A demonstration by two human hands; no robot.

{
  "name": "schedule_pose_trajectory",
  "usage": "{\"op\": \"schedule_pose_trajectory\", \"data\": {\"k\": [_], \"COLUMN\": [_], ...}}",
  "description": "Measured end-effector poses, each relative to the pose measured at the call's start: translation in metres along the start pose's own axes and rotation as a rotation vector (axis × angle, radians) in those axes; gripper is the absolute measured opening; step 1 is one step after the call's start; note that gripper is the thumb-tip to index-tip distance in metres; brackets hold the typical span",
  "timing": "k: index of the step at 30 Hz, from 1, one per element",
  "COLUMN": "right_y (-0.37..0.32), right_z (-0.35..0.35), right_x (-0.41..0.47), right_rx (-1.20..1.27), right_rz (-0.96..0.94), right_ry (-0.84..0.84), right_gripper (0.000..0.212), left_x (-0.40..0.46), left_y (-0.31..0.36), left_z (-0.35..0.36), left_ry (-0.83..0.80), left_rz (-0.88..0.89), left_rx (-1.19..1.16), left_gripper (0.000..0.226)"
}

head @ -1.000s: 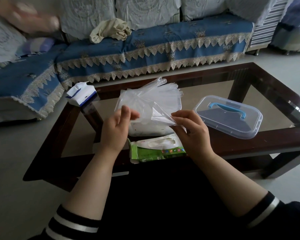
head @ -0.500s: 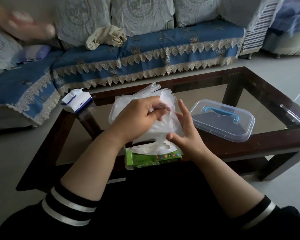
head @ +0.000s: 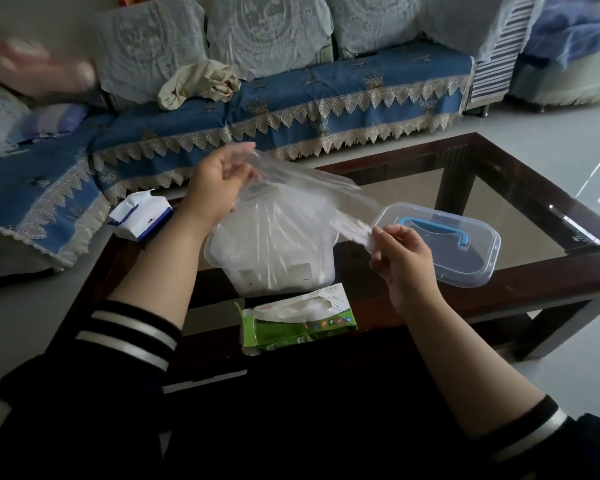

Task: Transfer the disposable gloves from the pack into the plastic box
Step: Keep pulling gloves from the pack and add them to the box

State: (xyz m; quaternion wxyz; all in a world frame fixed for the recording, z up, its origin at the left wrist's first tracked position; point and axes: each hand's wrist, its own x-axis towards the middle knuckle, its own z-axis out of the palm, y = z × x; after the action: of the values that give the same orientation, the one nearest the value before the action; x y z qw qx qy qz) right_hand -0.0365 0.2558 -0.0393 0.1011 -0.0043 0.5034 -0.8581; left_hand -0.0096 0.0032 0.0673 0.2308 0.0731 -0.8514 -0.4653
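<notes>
Near the front edge of the surface [head: 520, 216], toward its middle: an open plastic box [head: 274, 268], whitish, with clear film already lying inside. Just in front of it, at the very front edge, a green glove pack [head: 298, 323], lying flat, top slot torn open, white film showing in the slot. To the right of the box, close by the front right corner, a clear lid [head: 464, 258] with a blue handle, lying flat and apart from the box. At the front left corner, a white and blue carton [head: 141, 220], tilted, flap up.

Above the box, stretched between both hands: disposable gloves [head: 302, 199], a thin clear sheet sagging down toward the box opening. Left hand [head: 219, 185] raised over the back left of the box, thumb and fingers pinching the upper end of the gloves. Right hand [head: 398, 251] lower, just in front of the lid, fingers curled, pinching the other end. Number of gloves in the sheet not possible to tell.

Behind the surface, a sofa [head: 326, 98] under a blue lace-edged cover, with a crumpled beige cloth [head: 198, 83] on the seat.
</notes>
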Motion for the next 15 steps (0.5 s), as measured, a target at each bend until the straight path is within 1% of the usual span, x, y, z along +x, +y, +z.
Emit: {"op": "schedule_pose_trajectory", "data": {"k": [2,5,8,11,15], "right_y": [0.004,0.012,0.016,0.019,0.022], "right_z": [0.0,0.005,0.011,0.013,0.01], "right_x": [0.002,0.0,0.0,0.003,0.007], "right_rx": [-0.117,-0.312,-0.451,-0.54,-0.622], "right_rz": [0.016,0.005,-0.041,-0.058,-0.053], "right_ry": [0.001,-0.032,-0.074,-0.108,-0.14], "right_gripper": [0.01,0.02,0.023,0.027,0.031], "left_x": [0.017,0.034,0.039,0.035,0.028], "left_y": [-0.021,-0.048,-0.064,-0.071,-0.08], "left_z": [0.002,0.004,0.008,0.013,0.016], "left_ry": [0.093,0.184,0.152,0.122,0.17], "left_rz": [-0.103,-0.253,-0.327,-0.389,-0.393], "left_rx": [0.059,0.211,0.337,0.451,0.583], "left_gripper": [0.032,0.034,0.037,0.042,0.051]}}
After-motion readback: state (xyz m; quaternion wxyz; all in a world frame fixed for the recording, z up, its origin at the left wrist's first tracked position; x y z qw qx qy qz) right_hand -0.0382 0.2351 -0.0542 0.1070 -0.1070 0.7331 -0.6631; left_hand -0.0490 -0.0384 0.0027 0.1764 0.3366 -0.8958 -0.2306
